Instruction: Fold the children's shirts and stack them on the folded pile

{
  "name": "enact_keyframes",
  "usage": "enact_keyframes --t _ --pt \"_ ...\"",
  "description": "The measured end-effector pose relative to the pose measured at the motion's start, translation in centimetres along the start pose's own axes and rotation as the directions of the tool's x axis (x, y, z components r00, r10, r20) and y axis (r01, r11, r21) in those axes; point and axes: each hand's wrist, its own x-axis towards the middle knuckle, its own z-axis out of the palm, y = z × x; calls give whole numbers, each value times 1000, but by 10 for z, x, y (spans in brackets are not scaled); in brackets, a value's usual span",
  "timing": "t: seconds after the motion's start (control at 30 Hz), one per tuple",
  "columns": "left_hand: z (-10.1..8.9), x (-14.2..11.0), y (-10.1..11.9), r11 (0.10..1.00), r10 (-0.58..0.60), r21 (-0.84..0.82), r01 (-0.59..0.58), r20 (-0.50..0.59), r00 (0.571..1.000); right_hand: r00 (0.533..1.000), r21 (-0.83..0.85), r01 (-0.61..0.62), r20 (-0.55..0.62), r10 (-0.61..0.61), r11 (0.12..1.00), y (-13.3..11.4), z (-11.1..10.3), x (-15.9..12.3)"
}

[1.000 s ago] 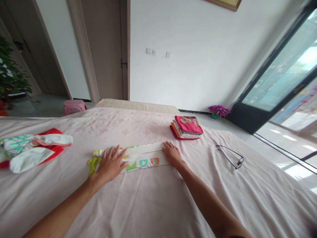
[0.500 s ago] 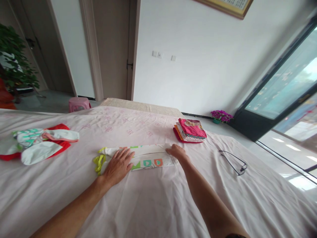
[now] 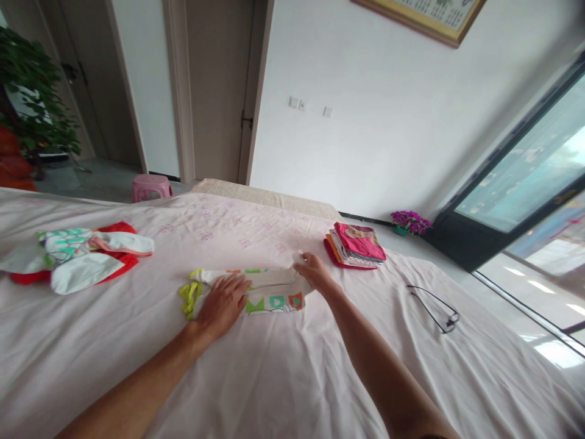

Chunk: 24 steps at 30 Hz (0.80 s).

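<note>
White folded garment [image 3: 269,291] lies beneath the left hand [image 3: 222,305]

Pink stool [image 3: 151,182], purple flowers [image 3: 411,221]

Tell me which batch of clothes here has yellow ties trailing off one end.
The flat white garment under the left hand: its left end has yellow ties, unlike the loose heap or folded stack.

The right hand [image 3: 312,271] pinches the white printed cloth's [image 3: 273,294] end.
</note>
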Motion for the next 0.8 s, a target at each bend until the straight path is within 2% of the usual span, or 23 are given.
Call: enact_keyframes --t 0.2,0.37,0.47,0.57,0.6,0.67,0.73,0.8 --pt "-9 0 1 989 -122 -87 116 -71 990 994 -124 101 64 -94 987 -56 39 -6" --pt "-13 -1 0 987 -144 -82 135 -115 983 983 -213 149 135 -122 966 -74 68 -20" --pt "-14 -1 1 987 -156 -69 148 -127 980 972 -44 137 196 -126 990 -72 70 -23" --pt "-18 -1 2 987 -154 -69 145 -156 976 968 242 -8 244 -53 970 -63 64 -22" --pt "-19 -1 3 988 -146 -74 135 -175 974 973 298 -39 228 -31 954 -58 62 -21" --pt "-22 1 6 991 -112 -94 93 -225 968 989 322 -18 146 -30 947 -48 59 -21" --pt "-23 3 11 992 -66 -125 33 -274 959 995 271 86 33 -98 959 -39 60 -24" --pt "-23 6 18 988 -17 -151 -31 -310 951 968 190 251 -66 -243 949 -33 67 -30"
